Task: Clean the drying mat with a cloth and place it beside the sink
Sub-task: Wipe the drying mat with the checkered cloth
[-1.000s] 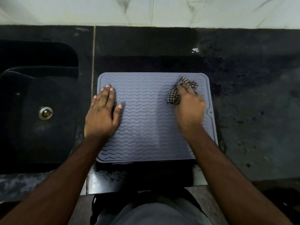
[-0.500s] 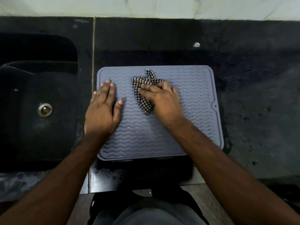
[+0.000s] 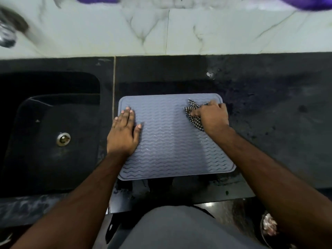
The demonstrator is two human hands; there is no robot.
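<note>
Head view: cloth half under right hand

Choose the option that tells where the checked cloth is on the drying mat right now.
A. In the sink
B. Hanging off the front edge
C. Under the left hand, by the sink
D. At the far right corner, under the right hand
D: the right hand presses the checked cloth onto the drying mat near its far right corner, while the left hand lies flat at the mat's left edge.

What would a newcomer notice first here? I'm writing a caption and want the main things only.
A grey wavy-ribbed drying mat lies in the middle on the black counter, just right of the dark sink. The left hand presses flat on the mat's left edge, while the right hand holds a checked cloth bunched near the far right corner.
</note>
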